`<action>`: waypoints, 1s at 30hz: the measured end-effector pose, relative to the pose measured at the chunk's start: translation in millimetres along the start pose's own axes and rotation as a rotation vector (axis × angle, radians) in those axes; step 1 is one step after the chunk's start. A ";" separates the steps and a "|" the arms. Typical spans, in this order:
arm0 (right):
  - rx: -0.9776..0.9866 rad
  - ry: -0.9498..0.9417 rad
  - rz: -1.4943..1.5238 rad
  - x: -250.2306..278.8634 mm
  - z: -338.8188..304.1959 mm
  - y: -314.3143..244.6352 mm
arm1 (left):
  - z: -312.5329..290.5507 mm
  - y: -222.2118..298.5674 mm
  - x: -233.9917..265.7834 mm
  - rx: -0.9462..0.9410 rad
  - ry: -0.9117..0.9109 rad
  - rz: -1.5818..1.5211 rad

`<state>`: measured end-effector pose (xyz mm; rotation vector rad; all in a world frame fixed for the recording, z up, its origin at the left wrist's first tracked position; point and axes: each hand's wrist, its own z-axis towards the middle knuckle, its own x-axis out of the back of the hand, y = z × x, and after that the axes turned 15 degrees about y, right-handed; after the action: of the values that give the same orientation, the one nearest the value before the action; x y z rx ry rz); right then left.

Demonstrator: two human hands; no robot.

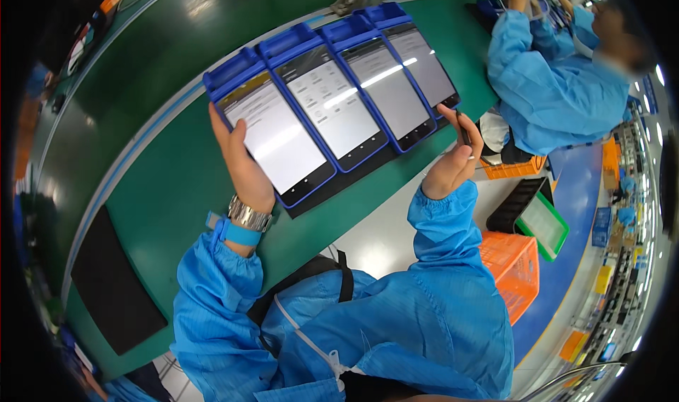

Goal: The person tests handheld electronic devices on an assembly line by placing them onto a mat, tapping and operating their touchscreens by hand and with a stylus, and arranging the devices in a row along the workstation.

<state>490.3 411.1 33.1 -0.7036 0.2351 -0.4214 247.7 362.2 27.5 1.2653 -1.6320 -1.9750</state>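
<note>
Several handheld touchscreen devices with blue frames and lit screens lie side by side in a slanting row. My left hand [244,165] grips the left edge of the leftmost device [283,144], thumb over its front and fingers along its side. Next to it are a device with rows of icons [332,105] and one with a grey-white screen [389,90]. At the lower end of the rightmost device [423,66], my right hand [456,158] has a fingertip near or on the screen's edge. A slim dark pen-like stick [464,129] is held in its fingers.
The devices rest over a black mat [311,202] on a green worktable [155,182]. Another dark mat [117,289] lies at the left. A co-worker in blue [552,83] sits at the right, near an orange crate [511,267] and a green-rimmed bin [543,225].
</note>
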 end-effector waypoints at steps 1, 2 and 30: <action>-0.039 0.068 0.008 6.1 0.1 -0.3 | -1.1 1.2 -1.5 0.004 0.004 -0.025; -0.106 0.094 0.026 16.9 -0.9 2.2 | -2.2 1.6 -4.2 0.010 0.008 -0.051; -0.061 -0.166 0.001 51.4 -92.7 -146.4 | 3.9 177.0 176.6 -0.688 0.044 0.545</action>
<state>460.8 234.6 58.7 -0.7941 0.0920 -0.3541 89.7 186.2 108.7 0.5280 -0.9726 -1.8670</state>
